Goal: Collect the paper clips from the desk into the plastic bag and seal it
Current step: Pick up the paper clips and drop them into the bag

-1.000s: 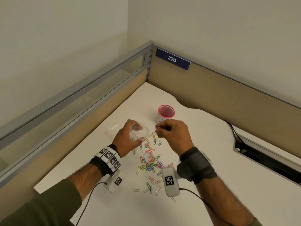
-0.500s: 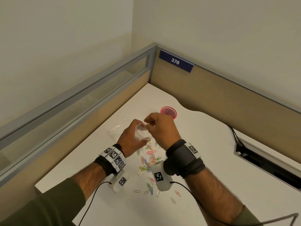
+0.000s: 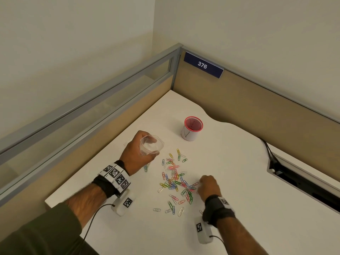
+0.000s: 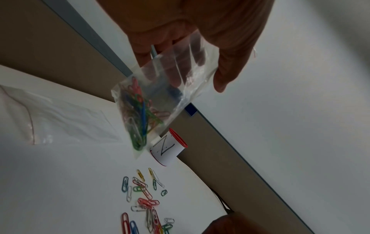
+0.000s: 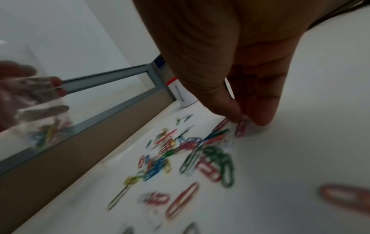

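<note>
Clips (image 3: pixel 176 181) lie loose on the desk (image 3: pixel 239 181), the nearest pink ones right at the fingertips of the right hand (image 3: pixel 208 187); its thumb and forefinger (image 5: pixel 230 110) are closing down on a pink clip (image 5: pixel 240 129), though whether it is yet pinched I cannot tell; the left hand (image 3: pixel 137 153) grips the plastic bag (image 4: pixel 160 95) above the desk, fingers curled round its upper part, mouth spread open, a bunch of clips already at the bottom; best to pinch one clip cleanly off the tangle beside the thumb, lift straight, and keep the bag's mouth wide and steady; most clips are still to collect, and sealing comes last.
</note>
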{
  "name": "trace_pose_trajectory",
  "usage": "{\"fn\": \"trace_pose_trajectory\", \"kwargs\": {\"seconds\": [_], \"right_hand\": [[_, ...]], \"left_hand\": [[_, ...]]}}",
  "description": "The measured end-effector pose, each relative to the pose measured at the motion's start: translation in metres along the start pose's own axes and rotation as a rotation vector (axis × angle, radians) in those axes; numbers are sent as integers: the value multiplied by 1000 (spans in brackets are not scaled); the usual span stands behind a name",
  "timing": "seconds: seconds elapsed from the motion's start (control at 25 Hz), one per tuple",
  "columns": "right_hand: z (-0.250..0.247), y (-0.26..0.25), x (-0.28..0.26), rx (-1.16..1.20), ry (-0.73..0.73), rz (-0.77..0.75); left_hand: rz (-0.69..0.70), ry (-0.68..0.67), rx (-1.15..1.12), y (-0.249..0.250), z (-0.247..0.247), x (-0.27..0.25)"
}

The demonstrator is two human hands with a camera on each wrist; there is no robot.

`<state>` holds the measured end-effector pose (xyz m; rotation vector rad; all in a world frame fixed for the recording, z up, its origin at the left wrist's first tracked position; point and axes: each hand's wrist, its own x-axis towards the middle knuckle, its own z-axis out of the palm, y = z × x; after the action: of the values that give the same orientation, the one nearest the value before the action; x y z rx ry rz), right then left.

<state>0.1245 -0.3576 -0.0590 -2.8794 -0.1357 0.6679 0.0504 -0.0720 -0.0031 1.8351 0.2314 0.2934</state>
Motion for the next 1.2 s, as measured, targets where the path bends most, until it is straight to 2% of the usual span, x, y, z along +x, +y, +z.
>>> {"fn": "trace_pose_trajectory", "kwargs": {"seconds": [0.12,0.2,0.32,0.44,0.52,0.64,0.72,0.88,1.04,1.12,1.2], "right_hand": [[17,-22,-6,77,-44,-150],[12,-18,-10,174,-23,-175],[3,23,-30,212,17,-54],[11,58,-60,120,-79,70],[25,54,-71,163,-83,90],[38,20,-56,344,-9,70],[37,-9,-40,385,-5,-1],[27,-39,-45,192,-11,-278],[45,-61,-79,-19,-312,-575],[58,-72,-82,-14,-339,-593],[62,-76,-72,67,-285,-522]], "left_hand": [[7,9,9,2,1,-5],[19,10,17,4,2,-7],[29,11,22,7,1,-10],[30,21,26,9,-3,-13],[28,26,26,9,-5,-16],[23,25,37,12,-4,-21],[14,16,42,14,-3,-25],[10,29,49,17,-4,-28],[5,50,31,15,-5,-31],[6,46,24,13,-3,-34],[9,45,26,12,-2,-37]]}}
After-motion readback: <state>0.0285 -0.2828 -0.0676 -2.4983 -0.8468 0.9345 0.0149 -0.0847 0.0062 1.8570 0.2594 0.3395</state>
